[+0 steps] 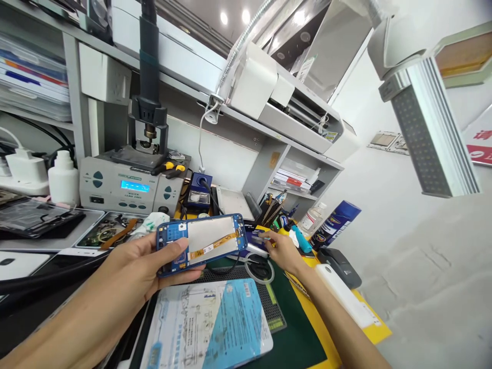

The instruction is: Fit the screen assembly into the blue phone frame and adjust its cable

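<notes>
left hand [148, 259] grips blue phone frame [203, 233], held up near the printed packet [207, 323]. right hand [282, 251] just off the frame's right end, fingers curled; can't tell if gripping. best: hold edges, spare the orange ribbon [221, 242].

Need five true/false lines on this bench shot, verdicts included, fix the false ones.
1. The left hand holds a blue-framed rectangular phone body. True.
2. The right hand also touches the phone body. False: it is apart from it, farther right.
3. An orange ribbon cable slants across the phone's pale inner face. True.
4. The pliers with yellow-and-black handles lie on the flat white-and-blue printed packet. False: they rest atop the grey box-shaped station.
5. The grey station's blue display is lit. True.
</notes>
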A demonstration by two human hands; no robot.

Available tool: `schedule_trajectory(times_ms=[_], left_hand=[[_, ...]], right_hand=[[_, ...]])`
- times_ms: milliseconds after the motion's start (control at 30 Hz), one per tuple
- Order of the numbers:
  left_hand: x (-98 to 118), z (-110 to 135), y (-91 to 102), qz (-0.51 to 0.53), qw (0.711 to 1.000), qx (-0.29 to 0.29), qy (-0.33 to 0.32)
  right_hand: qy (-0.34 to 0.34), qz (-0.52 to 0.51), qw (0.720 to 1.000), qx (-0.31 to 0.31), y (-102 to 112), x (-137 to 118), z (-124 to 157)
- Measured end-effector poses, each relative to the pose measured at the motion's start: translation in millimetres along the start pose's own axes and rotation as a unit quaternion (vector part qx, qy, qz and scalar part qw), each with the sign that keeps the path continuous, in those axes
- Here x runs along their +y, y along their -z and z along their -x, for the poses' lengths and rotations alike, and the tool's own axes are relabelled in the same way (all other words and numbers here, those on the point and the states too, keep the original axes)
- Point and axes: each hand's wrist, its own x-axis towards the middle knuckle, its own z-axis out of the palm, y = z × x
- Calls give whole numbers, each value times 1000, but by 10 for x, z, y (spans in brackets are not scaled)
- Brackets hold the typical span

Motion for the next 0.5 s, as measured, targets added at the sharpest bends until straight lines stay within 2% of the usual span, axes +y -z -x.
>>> schedule_trajectory(times_ms=[100,200,367,433,500], left_hand=[[-15,-22,23,8,1000,-10,-2],[-45,-53,70,16,1000,-11,-4],[-94,-85,117,5,1000,-7,14],[-102,-91,117,-1,1000,-4,22],[-100,-91,110,-1,1000,0,19]], right_hand=[[-20,52,998,14,78,10,23],[-66,96,993,18,293,57,165],[-135,159,974,-90,725,205,578],[-158,174,963,-128,783,231,753],[-169,176,958,-150,746,229,892]])
